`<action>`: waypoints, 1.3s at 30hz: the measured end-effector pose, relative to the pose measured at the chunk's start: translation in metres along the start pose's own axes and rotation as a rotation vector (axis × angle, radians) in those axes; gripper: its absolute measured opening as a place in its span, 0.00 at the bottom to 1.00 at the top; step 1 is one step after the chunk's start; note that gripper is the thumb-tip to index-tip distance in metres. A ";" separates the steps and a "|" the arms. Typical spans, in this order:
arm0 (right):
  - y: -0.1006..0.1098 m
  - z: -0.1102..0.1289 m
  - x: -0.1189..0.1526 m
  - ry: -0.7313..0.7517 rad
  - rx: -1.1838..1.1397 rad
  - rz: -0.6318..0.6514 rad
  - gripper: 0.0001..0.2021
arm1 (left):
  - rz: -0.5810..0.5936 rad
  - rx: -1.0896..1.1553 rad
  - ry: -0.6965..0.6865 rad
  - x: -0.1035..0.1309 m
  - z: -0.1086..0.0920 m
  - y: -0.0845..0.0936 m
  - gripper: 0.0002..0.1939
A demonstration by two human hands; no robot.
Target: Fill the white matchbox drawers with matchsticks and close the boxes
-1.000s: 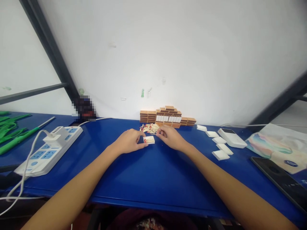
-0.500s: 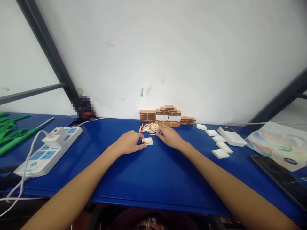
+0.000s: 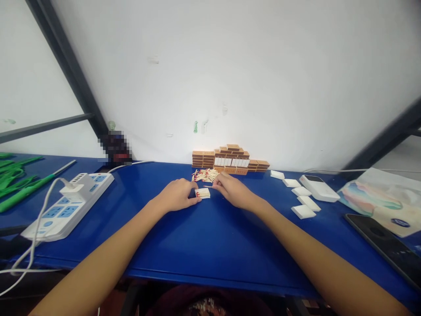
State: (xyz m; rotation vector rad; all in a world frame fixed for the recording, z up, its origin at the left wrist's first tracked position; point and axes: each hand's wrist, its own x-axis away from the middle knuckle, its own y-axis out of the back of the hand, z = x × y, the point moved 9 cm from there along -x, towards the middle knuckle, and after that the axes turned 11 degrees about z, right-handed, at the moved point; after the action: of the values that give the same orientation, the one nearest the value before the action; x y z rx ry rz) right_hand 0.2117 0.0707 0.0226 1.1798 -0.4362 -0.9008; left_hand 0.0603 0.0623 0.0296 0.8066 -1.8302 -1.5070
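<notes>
My left hand (image 3: 179,195) grips the left end of a small white matchbox tray (image 3: 205,196) between thumb and fingers. A few red-tipped matches lie inside that tray. Just to its right, my right hand (image 3: 232,188) pinches a match (image 3: 208,187), whose red head points left above the tray's far edge. Beyond both hands sits a loose heap of matches (image 3: 204,175), partly covered by the right fingers. Behind the heap, against the wall, rise stacked brown matchboxes (image 3: 231,169), with a row of white ones set on end among them.
Several white trays (image 3: 303,212) lie at the right, beside a white device with a dark screen (image 3: 319,188). A phone (image 3: 378,239) and a pastel packet (image 3: 378,197) are farther right. A power strip (image 3: 70,210) with white cables and green straps (image 3: 19,186) occupy the left.
My right hand, with the match, has shifted slightly down toward the tray. The left hand keeps its grip on the tray in nearly the same place.
</notes>
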 end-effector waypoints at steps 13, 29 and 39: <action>0.005 -0.013 0.001 -0.084 -0.164 -0.005 0.07 | -0.004 0.228 -0.113 0.002 -0.014 0.001 0.19; -0.001 -0.034 -0.026 -0.263 0.083 -0.139 0.07 | 0.024 0.159 -0.103 -0.002 -0.013 -0.007 0.18; 0.014 -0.044 -0.009 -0.199 0.075 -0.106 0.07 | 0.013 0.116 -0.073 0.000 -0.009 -0.004 0.17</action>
State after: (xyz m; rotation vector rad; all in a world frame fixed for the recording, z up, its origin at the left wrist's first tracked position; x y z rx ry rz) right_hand 0.2433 0.1059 0.0212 1.1951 -0.5765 -1.1068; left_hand 0.0682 0.0563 0.0269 0.8015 -1.9880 -1.4495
